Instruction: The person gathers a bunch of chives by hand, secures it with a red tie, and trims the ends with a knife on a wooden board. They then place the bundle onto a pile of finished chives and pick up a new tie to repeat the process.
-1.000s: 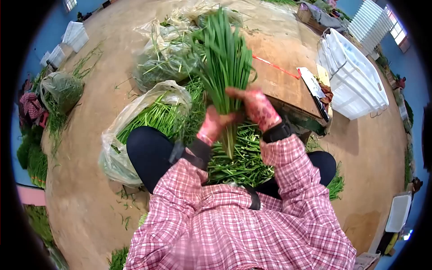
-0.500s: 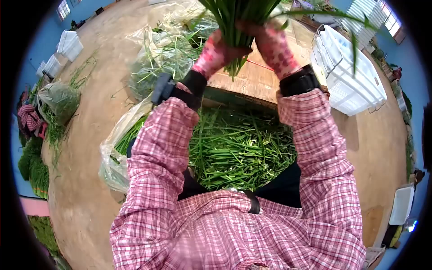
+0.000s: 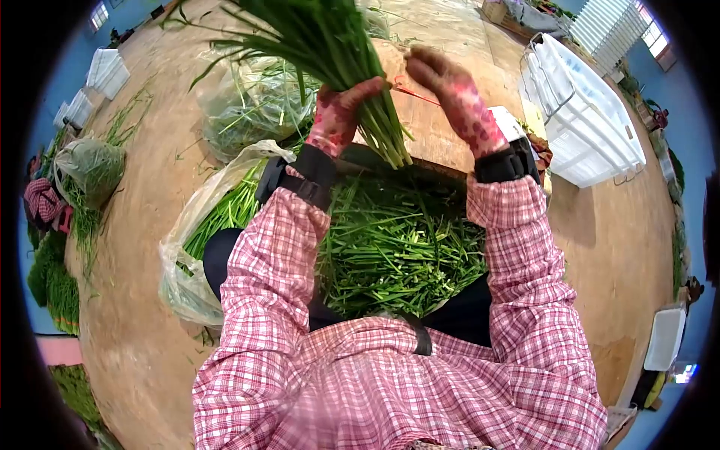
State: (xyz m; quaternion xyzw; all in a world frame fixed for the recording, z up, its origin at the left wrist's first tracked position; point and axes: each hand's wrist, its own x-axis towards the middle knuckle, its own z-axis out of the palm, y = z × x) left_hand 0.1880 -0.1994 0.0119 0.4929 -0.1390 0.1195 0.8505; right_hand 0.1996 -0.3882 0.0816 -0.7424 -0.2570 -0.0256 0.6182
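My left hand (image 3: pixel 341 112), in a pink patterned sleeve or glove with bare fingertips, is closed round a bunch of long green stalks (image 3: pixel 322 45). The leafy ends fan out to the upper left and the pale cut ends point down to the right. My right hand (image 3: pixel 454 94) is off the bunch, fingers stretched out, over the wooden board (image 3: pixel 416 124); nothing shows in it. A thin red strand (image 3: pixel 417 93) lies on the board between the hands. Below, between my legs, is a heap of green cuttings (image 3: pixel 405 255).
An open plastic bag of green stalks (image 3: pixel 176 259) stands at my left, with another stuffed bag (image 3: pixel 251 105) beyond it. White crates (image 3: pixel 585 112) stand at the right. A filled bag (image 3: pixel 90 169) is at the far left, beside a person in checked cloth (image 3: pixel 43 201).
My right hand has let go of the bunch and moved slightly down and right, its fingers now extended. The bunch has shifted left in my left hand, its cut ends swinging down to the right.
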